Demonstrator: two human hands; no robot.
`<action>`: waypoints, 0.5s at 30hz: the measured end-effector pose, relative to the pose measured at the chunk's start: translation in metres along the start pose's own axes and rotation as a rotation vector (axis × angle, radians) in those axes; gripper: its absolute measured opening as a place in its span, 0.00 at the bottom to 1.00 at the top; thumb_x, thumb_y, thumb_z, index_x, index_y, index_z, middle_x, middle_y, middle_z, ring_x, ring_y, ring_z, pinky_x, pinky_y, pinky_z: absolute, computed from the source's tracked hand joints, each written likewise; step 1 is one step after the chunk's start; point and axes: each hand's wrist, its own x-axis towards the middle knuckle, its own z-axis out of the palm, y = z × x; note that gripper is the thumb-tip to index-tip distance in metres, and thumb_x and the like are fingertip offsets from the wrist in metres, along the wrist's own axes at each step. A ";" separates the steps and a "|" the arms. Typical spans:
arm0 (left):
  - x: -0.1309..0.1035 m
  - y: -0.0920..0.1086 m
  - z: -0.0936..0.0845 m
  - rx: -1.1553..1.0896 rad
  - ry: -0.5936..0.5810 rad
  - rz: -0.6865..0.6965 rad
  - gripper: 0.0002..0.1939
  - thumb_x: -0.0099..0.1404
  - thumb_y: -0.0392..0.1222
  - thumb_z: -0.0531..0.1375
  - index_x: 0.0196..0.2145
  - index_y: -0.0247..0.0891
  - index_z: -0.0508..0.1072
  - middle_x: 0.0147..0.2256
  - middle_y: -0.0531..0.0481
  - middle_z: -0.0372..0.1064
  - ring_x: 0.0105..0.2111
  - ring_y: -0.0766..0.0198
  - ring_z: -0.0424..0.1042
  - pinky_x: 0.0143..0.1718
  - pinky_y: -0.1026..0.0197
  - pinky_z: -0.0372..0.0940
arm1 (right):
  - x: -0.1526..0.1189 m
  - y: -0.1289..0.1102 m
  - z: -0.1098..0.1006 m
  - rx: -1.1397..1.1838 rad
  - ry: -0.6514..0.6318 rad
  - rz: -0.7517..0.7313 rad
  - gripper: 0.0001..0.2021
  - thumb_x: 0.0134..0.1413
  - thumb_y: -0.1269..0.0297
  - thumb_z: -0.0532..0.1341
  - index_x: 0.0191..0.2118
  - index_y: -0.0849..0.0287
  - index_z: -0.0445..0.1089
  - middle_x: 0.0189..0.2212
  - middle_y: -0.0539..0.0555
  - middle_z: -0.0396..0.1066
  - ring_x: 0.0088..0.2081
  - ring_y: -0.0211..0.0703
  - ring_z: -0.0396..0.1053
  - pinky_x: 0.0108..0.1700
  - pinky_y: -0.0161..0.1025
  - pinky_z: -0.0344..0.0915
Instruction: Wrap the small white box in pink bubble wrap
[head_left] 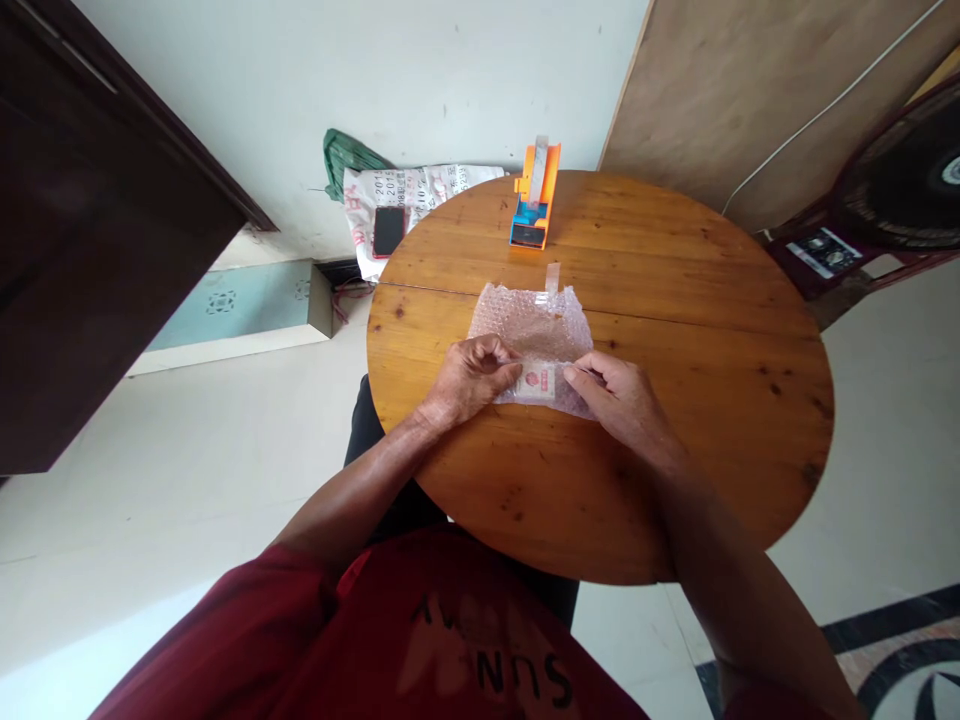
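A sheet of pinkish bubble wrap (525, 315) lies on the round wooden table, its near part folded over a small flat white item with a red mark (535, 380). My left hand (474, 376) pinches the left end of the fold between thumb and fingers. At the right end, my right hand (616, 398) grips the same fold. A strip of clear tape (553, 279) sticks to the far edge of the wrap and reaches past it onto the table.
An orange and blue tape dispenser (536, 195) stands near the far edge of the wooden table (720, 400). Beyond its left edge, a dark phone (389, 231) rests on a printed white sack (360, 195), beside a green bag (349, 155). Walls stand behind.
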 end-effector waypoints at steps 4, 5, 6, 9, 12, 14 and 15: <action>0.000 -0.002 0.000 -0.019 -0.001 -0.007 0.15 0.53 0.45 0.69 0.23 0.35 0.68 0.31 0.48 0.76 0.28 0.70 0.70 0.29 0.67 0.65 | 0.002 0.002 0.002 -0.066 0.034 -0.017 0.14 0.57 0.54 0.60 0.26 0.57 0.69 0.20 0.48 0.65 0.24 0.38 0.60 0.28 0.37 0.54; -0.001 -0.002 0.001 -0.027 -0.001 -0.010 0.15 0.53 0.45 0.69 0.23 0.36 0.67 0.31 0.48 0.76 0.28 0.70 0.70 0.28 0.68 0.65 | 0.002 0.002 0.002 -0.082 0.050 -0.023 0.14 0.56 0.54 0.60 0.26 0.57 0.69 0.20 0.48 0.65 0.24 0.38 0.60 0.28 0.37 0.54; -0.001 -0.002 0.001 -0.037 -0.003 -0.014 0.16 0.53 0.45 0.69 0.23 0.36 0.67 0.31 0.48 0.76 0.27 0.70 0.70 0.28 0.68 0.65 | 0.002 0.002 0.003 -0.099 0.066 -0.028 0.14 0.56 0.54 0.60 0.26 0.57 0.69 0.20 0.48 0.66 0.24 0.38 0.60 0.28 0.37 0.55; -0.001 -0.002 0.001 -0.066 -0.003 -0.031 0.16 0.52 0.46 0.70 0.23 0.36 0.67 0.31 0.48 0.76 0.27 0.70 0.70 0.28 0.68 0.66 | 0.001 0.001 0.006 -0.134 0.123 -0.047 0.14 0.56 0.53 0.60 0.25 0.56 0.68 0.20 0.48 0.66 0.24 0.38 0.60 0.29 0.37 0.55; -0.001 -0.001 0.003 -0.084 0.001 -0.046 0.17 0.51 0.46 0.70 0.22 0.36 0.66 0.31 0.48 0.76 0.27 0.70 0.70 0.28 0.68 0.66 | 0.001 0.000 0.009 -0.150 0.199 -0.063 0.15 0.57 0.52 0.59 0.25 0.55 0.66 0.21 0.48 0.67 0.25 0.39 0.62 0.30 0.37 0.56; -0.001 -0.001 0.003 -0.082 0.004 -0.048 0.16 0.51 0.45 0.69 0.22 0.36 0.66 0.31 0.48 0.76 0.27 0.70 0.70 0.28 0.68 0.65 | 0.001 0.001 0.009 -0.170 0.205 -0.068 0.14 0.57 0.52 0.59 0.26 0.55 0.66 0.23 0.49 0.68 0.26 0.40 0.64 0.31 0.38 0.57; -0.001 -0.001 0.004 -0.074 0.007 -0.046 0.16 0.51 0.45 0.69 0.22 0.36 0.65 0.31 0.48 0.76 0.27 0.70 0.70 0.28 0.68 0.65 | 0.001 0.002 0.009 -0.184 0.191 -0.066 0.14 0.57 0.52 0.59 0.26 0.55 0.66 0.23 0.50 0.69 0.27 0.41 0.64 0.32 0.38 0.58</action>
